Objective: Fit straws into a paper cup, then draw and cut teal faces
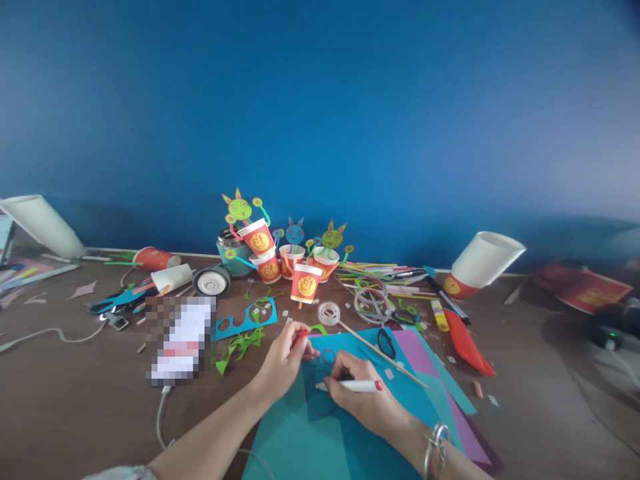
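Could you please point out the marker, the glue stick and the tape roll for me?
marker (359, 386): head view, on the middle of its white barrel.
glue stick (440, 316): head view, on its yellow body.
tape roll (329, 322): head view, on the near side of its ring.

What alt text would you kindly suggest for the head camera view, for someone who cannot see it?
A person's right hand holds a white marker over blue paper with drawn circles, while the left hand pinches a small red object. Behind are red paper cups, some topped with long-eared paper faces, before a blue wall.
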A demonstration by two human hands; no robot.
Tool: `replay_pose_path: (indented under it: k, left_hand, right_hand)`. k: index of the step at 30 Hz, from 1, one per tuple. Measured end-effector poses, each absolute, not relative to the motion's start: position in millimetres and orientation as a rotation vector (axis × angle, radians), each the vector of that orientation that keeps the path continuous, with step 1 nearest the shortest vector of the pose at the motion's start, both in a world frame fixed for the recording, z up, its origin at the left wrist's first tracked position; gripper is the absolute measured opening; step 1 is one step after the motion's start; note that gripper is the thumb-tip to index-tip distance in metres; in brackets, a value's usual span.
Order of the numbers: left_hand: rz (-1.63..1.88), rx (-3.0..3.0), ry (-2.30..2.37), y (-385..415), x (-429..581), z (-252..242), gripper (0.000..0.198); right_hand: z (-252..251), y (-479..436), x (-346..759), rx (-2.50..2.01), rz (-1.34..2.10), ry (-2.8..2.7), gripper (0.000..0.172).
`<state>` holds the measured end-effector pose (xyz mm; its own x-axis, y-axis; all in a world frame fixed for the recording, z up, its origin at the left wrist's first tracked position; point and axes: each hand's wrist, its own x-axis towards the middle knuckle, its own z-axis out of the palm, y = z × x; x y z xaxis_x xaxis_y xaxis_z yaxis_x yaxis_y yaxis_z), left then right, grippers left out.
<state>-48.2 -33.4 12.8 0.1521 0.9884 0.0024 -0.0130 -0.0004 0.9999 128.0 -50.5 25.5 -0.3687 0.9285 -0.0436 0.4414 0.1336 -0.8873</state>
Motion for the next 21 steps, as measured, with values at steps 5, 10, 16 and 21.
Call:
replay_pose_path:
  k: [5,10,16,21]
  left_hand:
    - [1.095,1.284,1.087,-32.9,-48.6,11.2,0.027]
    - [1.097,1.302,1.083,-32.1,-48.4,9.6,0.026]
    - [1.091,1.325,1.085,-32.9,-49.8,7.8,0.025]
    - [1.09,1.326,1.089,-32.1,-49.8,7.0,0.024]
  right_hand:
    - [28.3,-51.6,127.9,-1.311,1.212,-1.894,0.017]
    - [30.5,-50.7,127.5,-1.318,1.212,-1.906,0.017]
    - [28.8,-50.6,127.3,-1.349,1.202,-1.913,0.017]
    - [26.6,-50.9,127.7,-1.346,1.183,-1.91,0.017]
